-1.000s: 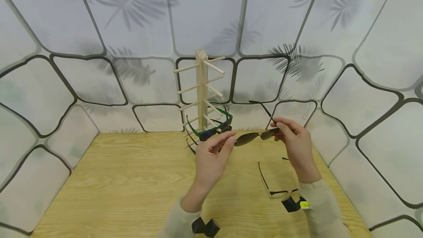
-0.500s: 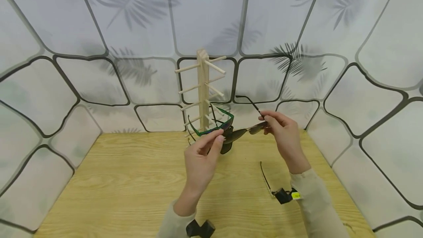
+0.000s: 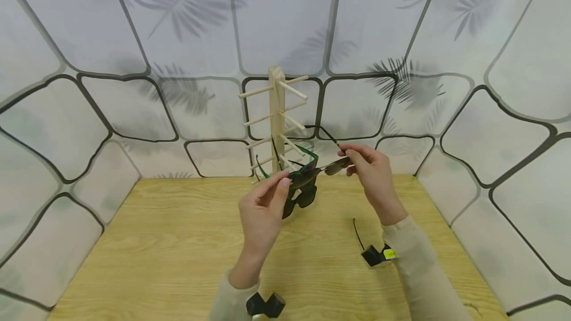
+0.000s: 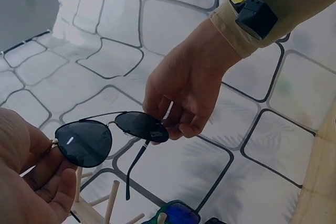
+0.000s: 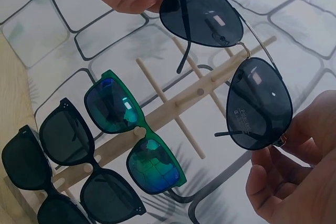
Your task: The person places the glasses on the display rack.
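Aviator sunglasses (image 5: 261,103) with dark lenses and a thin metal frame are held up between both hands, temples unfolded toward the rack. My left hand (image 3: 263,209) pinches them at the left hinge, and my right hand (image 3: 370,175) pinches the right hinge. Behind them stands a wooden peg rack (image 3: 277,108), its upper pegs bare. Green-framed sunglasses (image 5: 134,129) with blue-green mirrored lenses sit on a lower peg. Below those hang black sunglasses (image 5: 89,161) and another dark pair (image 5: 26,161). In the head view the aviators partly cover the green pair.
On the wooden table (image 3: 178,241) at right lies a pair of eyeglasses, mostly hidden by the right wrist; one thin temple (image 3: 358,234) shows. Patterned fabric walls (image 3: 200,38) enclose the back and both sides. Each wrist wears a small black camera (image 3: 266,305).
Both hands have carried the aviator sunglasses left and slightly up, closer to the rack, so they now overlap the green pair. The right wrist now covers more of the eyeglasses on the table.
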{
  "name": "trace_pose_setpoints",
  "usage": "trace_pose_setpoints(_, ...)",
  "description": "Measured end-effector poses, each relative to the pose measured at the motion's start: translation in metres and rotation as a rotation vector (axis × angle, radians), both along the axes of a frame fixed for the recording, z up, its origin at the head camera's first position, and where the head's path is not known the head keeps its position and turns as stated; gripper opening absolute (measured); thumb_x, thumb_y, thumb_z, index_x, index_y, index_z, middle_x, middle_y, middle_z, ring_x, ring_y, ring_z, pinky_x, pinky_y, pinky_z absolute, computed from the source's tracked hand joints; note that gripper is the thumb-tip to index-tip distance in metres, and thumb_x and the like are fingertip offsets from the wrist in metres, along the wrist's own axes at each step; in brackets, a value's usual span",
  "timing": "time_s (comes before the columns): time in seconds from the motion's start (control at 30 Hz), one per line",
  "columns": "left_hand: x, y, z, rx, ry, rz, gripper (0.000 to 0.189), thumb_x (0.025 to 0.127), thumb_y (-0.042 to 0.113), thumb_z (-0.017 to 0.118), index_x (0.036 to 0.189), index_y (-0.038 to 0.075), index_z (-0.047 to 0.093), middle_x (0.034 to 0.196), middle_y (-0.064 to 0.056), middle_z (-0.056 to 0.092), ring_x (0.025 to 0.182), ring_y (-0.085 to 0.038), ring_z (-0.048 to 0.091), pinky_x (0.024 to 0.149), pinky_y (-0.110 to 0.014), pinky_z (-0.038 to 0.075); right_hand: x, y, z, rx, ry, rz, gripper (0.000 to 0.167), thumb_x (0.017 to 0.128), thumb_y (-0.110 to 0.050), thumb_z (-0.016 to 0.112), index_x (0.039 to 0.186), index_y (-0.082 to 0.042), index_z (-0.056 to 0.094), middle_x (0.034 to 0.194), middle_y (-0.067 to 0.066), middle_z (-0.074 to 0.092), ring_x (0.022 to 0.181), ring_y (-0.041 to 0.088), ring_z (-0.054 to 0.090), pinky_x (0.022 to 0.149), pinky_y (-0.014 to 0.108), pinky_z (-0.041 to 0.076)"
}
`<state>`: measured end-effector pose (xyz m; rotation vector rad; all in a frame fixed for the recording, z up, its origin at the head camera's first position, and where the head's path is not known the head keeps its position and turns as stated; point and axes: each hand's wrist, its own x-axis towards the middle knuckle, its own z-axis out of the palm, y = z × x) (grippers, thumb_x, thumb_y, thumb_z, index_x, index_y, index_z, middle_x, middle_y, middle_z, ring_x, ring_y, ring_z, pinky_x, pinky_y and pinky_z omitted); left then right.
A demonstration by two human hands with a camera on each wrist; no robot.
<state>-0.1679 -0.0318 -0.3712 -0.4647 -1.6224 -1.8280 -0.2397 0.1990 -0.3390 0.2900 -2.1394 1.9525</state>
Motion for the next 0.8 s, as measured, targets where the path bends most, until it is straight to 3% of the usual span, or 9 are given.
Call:
trace_pose_setpoints(0.2,-0.004,-0.005,0.0,0.004,-0.007,0.026,0.02,0.097,-0.003,0.072,0.115,-0.008,0.077,0.103,-0.03,0.076,0.077,-0.001,0.066,0.062,-0.012,0.05,-0.008,-0.006,0.002,0.025,-0.01,0.003,0.033,0.11,-0.02,0.057,0.131,0.002,0.07,0.105,-0.006,0.076,0.083,0.01,0.067,0.069,0.025,0.057)
trace_pose_setpoints(0.47,-0.009,-0.012,0.004,0.0,-0.068,0.068,0.02,0.098,0.001,0.073,0.116,-0.007,0.078,0.098,-0.028,0.078,0.077,0.0,0.069,0.063,-0.013,0.054,-0.021,-0.016,0.003,0.04,-0.036,0.023,0.034,0.11,-0.019,0.056,0.134,0.003,0.068,0.102,-0.011,0.075,0.084,0.009,0.066,0.068,0.024,0.056)
trace_pose_setpoints(0.73,-0.012,-0.016,0.005,0.021,-0.094,0.066,0.022,0.099,0.001,0.071,0.118,-0.008,0.077,0.107,-0.031,0.076,0.081,-0.002,0.074,0.074,-0.016,0.06,-0.027,-0.024,0.005,0.042,-0.053,0.028,0.034,0.11,-0.019,0.055,0.134,0.003,0.068,0.108,-0.001,0.075,0.083,0.011,0.066,0.067,0.024,0.055)
trace_pose_setpoints(0.8,-0.013,-0.017,0.005,0.022,-0.096,0.064,0.022,0.099,0.002,0.071,0.119,-0.008,0.076,0.11,-0.032,0.076,0.081,0.0,0.073,0.074,-0.015,0.06,-0.028,-0.025,0.005,0.046,-0.058,0.023,0.035,0.11,-0.019,0.055,0.134,0.002,0.068,0.106,-0.005,0.074,0.083,0.011,0.066,0.067,0.024,0.055)
